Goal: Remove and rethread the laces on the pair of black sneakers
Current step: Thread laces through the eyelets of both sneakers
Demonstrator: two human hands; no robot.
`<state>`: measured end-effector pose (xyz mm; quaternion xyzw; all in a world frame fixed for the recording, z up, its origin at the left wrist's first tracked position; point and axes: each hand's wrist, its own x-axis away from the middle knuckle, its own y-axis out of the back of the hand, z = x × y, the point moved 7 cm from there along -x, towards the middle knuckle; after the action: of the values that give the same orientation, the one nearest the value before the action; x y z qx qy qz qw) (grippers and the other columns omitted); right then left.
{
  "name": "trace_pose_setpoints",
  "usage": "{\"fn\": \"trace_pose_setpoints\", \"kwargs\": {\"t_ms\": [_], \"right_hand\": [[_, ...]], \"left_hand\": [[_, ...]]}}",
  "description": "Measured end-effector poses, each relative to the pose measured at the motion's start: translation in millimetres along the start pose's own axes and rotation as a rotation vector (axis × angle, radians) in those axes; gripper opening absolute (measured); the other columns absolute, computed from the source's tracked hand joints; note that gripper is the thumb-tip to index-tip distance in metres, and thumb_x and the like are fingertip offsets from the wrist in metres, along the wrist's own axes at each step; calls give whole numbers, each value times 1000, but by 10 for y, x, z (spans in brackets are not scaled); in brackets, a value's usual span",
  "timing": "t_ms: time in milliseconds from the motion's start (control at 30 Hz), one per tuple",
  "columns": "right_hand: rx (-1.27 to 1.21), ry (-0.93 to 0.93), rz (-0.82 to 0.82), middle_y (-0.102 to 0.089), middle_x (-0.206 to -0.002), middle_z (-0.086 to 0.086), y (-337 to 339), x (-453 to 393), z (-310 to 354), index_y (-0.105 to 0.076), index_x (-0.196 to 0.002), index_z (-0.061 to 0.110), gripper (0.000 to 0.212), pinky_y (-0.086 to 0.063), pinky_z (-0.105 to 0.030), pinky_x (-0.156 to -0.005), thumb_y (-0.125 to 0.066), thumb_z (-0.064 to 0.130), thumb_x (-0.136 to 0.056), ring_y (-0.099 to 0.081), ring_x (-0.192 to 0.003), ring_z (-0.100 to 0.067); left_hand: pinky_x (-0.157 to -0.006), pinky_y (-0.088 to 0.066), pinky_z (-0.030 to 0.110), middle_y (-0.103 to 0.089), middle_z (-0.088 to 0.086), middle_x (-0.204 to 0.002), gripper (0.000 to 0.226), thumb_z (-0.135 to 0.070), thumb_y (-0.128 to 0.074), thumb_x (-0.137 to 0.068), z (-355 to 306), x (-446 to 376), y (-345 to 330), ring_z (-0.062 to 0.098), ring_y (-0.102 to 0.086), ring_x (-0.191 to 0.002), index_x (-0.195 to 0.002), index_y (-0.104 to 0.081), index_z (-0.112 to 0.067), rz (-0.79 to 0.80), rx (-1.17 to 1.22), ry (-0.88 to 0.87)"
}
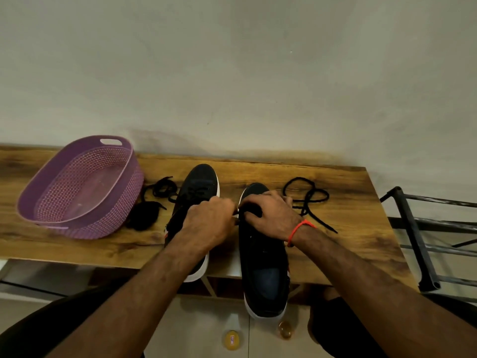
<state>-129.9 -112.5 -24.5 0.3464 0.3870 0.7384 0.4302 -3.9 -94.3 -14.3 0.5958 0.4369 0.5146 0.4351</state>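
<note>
Hands work close together: left hand (210,220) and right hand (268,214) each pinch lace (313,200) at the right sneaker (263,257), likely for threading eyelets.

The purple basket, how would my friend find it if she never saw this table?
Start at the long wooden table against the pale wall and look to its left end. There sits the oval purple plastic basket with a woven-look wall and a handle slot in its far rim. Everything beside it, the black sneakers and laces, is black; it alone is purple.
</note>
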Motion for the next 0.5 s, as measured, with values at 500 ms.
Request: {"fn": "trace_pose_setpoints", "kwargs": {"t_ms": [500], "right_hand": [[31,6,37,-54,-136,8,-30,-11,-18,-56,-128,44,31,-18,-54,-109,-48,42,-97,-26,-141,-21]], "left_hand": [[-89,-50,36,-66,-10,-111,33,-49,-54,-99,699,-43,609,15,-63,-105,-118,-65,-25,-486,924,188]]}}
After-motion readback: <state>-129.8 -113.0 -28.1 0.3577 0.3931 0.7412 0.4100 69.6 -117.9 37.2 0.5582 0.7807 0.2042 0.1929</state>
